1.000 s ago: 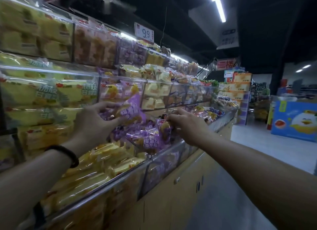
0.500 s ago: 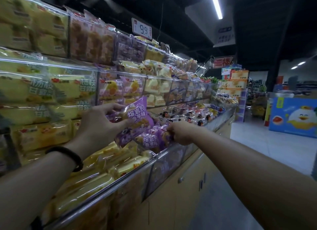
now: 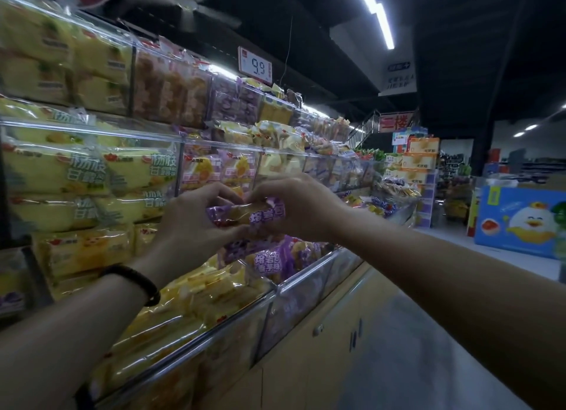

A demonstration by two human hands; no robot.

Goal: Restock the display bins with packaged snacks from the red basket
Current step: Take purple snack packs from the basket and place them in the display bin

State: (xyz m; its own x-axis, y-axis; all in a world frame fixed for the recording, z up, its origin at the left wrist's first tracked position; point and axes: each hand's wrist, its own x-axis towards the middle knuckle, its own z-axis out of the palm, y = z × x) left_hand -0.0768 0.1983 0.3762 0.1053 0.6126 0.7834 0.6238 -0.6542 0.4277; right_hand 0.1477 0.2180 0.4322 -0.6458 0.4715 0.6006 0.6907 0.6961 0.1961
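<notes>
Both hands, left [image 3: 196, 222] and right [image 3: 294, 207], pinching one purple pack [image 3: 248, 215] by its ends, long axis level, held just above the purple bin [image 3: 306, 279] directly below.

Purple snack pack [image 3: 245, 215]: both ends hidden by left hand [image 3: 196, 222] & right hand [image 3: 298, 207]. Yellow packs [image 3: 39, 33] at 10 o'clock blurred, print unreadable. Both forearms cut off at btm edge. Far aisle at 3 o'clock too small to tell.
</notes>
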